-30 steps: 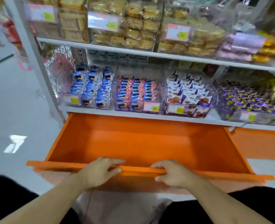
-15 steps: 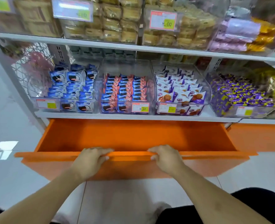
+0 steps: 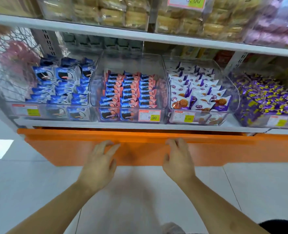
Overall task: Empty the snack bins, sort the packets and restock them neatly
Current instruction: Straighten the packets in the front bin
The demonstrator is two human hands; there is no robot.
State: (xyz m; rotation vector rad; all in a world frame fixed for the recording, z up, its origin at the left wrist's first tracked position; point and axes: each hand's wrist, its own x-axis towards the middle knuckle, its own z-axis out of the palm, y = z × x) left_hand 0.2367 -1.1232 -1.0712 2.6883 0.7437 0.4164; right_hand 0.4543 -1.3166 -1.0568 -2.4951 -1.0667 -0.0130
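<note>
An orange drawer (image 3: 58, 146) under the bottom shelf is pushed in, nearly flush. My left hand (image 3: 99, 162) has its fingers spread and straight against the drawer front. My right hand (image 3: 178, 159) touches the drawer's top edge with straight fingers. Above stand clear snack bins: blue packets (image 3: 62, 85) at left, pink and blue packets (image 3: 129, 92) in the middle, white and purple biscuit packets (image 3: 197, 92), and purple and yellow sweets (image 3: 264, 100) at right.
A white shelf board (image 3: 106, 124) carries the bins, with price tags on their fronts. An upper shelf (image 3: 139, 36) holds bins of yellow cakes (image 3: 116, 16). A pink ornament (image 3: 16, 56) hangs at left. White tiled floor (image 3: 21, 191) lies below.
The drawer went from wide open to almost closed, pushed in by both hands. My fingers were curled over its front edge and are now straight. The view moved closer to the shelf.
</note>
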